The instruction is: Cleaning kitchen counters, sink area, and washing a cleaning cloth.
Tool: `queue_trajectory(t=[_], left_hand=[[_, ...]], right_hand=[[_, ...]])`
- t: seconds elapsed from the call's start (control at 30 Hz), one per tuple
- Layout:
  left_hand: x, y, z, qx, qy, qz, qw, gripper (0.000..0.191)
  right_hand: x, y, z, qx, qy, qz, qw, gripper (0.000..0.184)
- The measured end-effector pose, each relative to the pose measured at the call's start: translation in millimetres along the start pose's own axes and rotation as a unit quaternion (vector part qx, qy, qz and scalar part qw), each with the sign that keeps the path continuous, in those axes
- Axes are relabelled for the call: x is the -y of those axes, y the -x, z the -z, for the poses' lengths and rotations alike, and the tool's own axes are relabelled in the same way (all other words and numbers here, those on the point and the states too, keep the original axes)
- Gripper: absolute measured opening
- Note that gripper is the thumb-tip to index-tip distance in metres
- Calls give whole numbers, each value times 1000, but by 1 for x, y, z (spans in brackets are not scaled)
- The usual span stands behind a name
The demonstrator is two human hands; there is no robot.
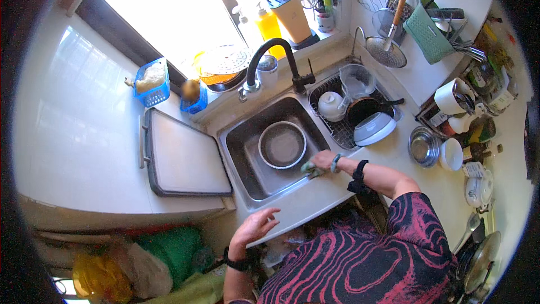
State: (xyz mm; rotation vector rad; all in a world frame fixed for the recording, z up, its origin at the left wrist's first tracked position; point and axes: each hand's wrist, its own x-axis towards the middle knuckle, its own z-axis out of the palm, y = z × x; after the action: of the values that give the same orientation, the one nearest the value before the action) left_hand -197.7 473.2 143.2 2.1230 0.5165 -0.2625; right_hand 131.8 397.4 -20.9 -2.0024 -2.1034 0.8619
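My right hand point(324, 160) presses a green cloth point(311, 169) onto the near right rim of the stainless steel sink point(249, 177). Inside the basin lies a round metal pan point(282, 145), just left of that hand. My left hand point(258, 224) hovers over the counter's front edge with its fingers apart and nothing in them. A black gooseneck faucet point(274, 44) rises behind the basin. To the right, a drying rack point(337, 133) holds a white bowl point(332, 105), a clear plastic jug point(358, 79) and a larger white dish point(374, 128).
A cutting board point(185, 152) stands left of the sink, beside blue plastic baskets point(152, 93). Behind the faucet are a knife block point(291, 17) and a yellow bottle point(268, 27). Metal bowls point(423, 145), a white bowl point(451, 154) and a teapot point(480, 189) line the right counter.
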Motion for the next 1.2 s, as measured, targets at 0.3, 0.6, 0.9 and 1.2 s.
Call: queue_trajectory(t=[0.3,0.6,0.9,1.2], left_hand=[[11,-136,37,-285,-125,-113,944,54],[46,-202,88,-358,85,29,929,26],[68,-241,112,-392,-224,12,892,29],[55,-293,118,-305,235,2,923,26]], right_hand=[[71,-72,77,-17,-285,95,954,60],[-68,-107,158,-367,-195,-226,881,29],[-166,-147,202,-411,-97,-327,845,38],[-187,-134,181,-449,-156,-367,800,33]])
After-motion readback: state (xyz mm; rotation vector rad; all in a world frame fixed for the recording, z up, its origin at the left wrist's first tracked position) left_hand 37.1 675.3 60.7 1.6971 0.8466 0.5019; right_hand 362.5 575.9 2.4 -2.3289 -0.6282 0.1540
